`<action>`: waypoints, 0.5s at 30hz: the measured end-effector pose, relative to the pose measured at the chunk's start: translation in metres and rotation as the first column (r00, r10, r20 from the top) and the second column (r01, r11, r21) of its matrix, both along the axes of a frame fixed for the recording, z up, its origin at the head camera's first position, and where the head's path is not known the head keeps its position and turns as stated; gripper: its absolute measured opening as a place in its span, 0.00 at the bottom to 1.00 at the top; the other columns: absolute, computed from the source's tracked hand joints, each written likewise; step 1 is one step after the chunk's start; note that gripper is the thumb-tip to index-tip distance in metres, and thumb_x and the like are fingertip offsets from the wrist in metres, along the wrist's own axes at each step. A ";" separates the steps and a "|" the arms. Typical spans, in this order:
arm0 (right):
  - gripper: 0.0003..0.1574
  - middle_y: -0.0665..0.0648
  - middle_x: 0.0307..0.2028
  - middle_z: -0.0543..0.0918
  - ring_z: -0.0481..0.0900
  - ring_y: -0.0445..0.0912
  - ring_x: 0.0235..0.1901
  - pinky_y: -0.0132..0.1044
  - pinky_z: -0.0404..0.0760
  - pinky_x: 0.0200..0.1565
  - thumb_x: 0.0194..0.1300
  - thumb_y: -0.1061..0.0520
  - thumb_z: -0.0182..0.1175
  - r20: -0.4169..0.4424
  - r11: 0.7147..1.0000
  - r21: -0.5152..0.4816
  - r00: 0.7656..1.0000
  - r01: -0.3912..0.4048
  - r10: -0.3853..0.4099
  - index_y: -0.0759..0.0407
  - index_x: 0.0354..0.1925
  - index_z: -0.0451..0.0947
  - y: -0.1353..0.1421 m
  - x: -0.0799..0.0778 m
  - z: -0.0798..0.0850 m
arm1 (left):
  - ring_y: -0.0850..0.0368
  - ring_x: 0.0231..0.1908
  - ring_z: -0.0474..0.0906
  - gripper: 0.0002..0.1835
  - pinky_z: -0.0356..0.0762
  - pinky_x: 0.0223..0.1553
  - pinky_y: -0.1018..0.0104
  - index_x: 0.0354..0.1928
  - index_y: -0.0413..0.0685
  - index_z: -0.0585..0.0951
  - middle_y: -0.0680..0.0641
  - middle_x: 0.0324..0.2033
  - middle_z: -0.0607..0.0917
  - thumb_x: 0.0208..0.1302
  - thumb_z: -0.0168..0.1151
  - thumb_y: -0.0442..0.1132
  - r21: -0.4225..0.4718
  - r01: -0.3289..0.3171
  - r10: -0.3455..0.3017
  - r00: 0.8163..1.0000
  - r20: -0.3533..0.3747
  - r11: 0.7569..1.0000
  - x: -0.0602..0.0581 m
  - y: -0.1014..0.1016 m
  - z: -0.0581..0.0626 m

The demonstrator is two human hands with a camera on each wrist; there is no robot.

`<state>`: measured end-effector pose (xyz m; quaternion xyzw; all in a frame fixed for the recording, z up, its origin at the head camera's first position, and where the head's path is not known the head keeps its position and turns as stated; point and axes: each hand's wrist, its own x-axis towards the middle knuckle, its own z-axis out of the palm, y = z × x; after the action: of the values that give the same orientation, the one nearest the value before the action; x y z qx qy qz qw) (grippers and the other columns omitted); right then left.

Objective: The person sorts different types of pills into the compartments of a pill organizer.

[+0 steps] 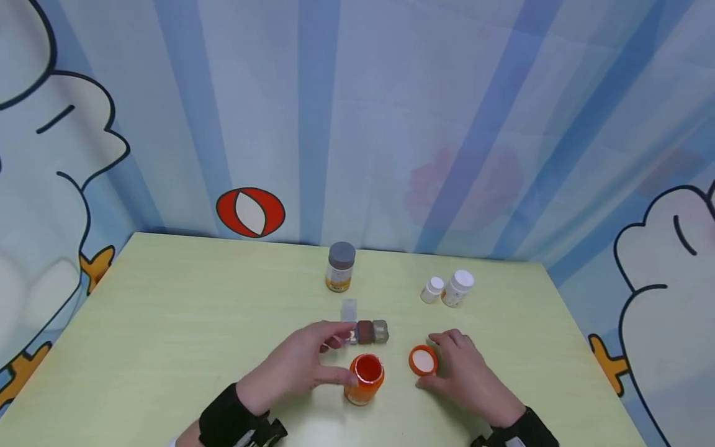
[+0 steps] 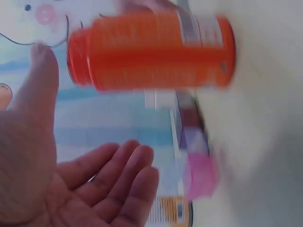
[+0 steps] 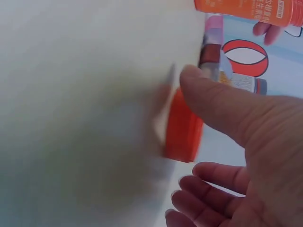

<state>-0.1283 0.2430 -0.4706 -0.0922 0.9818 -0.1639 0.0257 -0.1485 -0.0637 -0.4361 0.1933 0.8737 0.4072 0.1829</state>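
An uncapped orange bottle stands upright near the front of the table. My left hand is just left of it, fingers spread and thumb near its side. In the left wrist view, a gap shows between that hand's fingers and the bottle. The orange cap lies on the table with its white inside facing up. Around its right side is my right hand, fingers relaxed. The right wrist view shows the thumb overlapping the cap; whether it touches cannot be told.
Behind the bottle is a small pill box with coloured compartments and one clear lid raised, partly hidden by the left hand. Farther back stand a grey-lidded jar and two white bottles, one small, one larger. A curtain hangs behind the table.
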 end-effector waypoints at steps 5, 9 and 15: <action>0.37 0.46 0.41 0.71 0.65 0.41 0.41 0.37 0.72 0.43 0.42 0.38 0.71 0.020 1.000 -0.026 1.000 -0.018 0.018 0.50 0.48 0.72 -0.001 0.000 -0.004 | 0.62 0.46 0.71 0.40 0.73 0.47 0.58 0.56 0.68 0.70 0.63 0.46 0.76 0.35 0.69 0.66 0.050 0.134 -0.137 0.989 0.061 0.990 0.017 0.012 -0.008; 0.31 0.43 0.41 0.70 0.66 0.37 0.42 0.35 0.74 0.45 0.46 0.44 0.70 0.003 0.992 -0.069 0.994 -0.107 0.107 0.48 0.48 0.69 -0.013 0.008 0.013 | 0.63 0.43 0.71 0.32 0.72 0.46 0.59 0.51 0.70 0.73 0.66 0.42 0.76 0.39 0.70 0.63 0.054 0.131 -0.133 0.991 0.024 0.990 0.020 0.019 -0.016; 0.32 0.42 0.50 0.67 0.65 0.36 0.48 0.35 0.74 0.50 0.55 0.45 0.64 -0.041 0.937 -0.129 0.946 -0.324 0.322 0.43 0.54 0.62 -0.036 0.022 0.051 | 0.63 0.40 0.72 0.27 0.72 0.44 0.61 0.47 0.72 0.75 0.68 0.39 0.78 0.40 0.69 0.63 0.068 0.127 -0.127 0.992 -0.004 0.990 0.019 0.019 -0.022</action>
<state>-0.1059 0.2073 -0.4194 -0.2551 0.9403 -0.2223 0.0367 -0.1296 -0.0445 -0.4577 0.2548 0.8451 0.4244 0.2019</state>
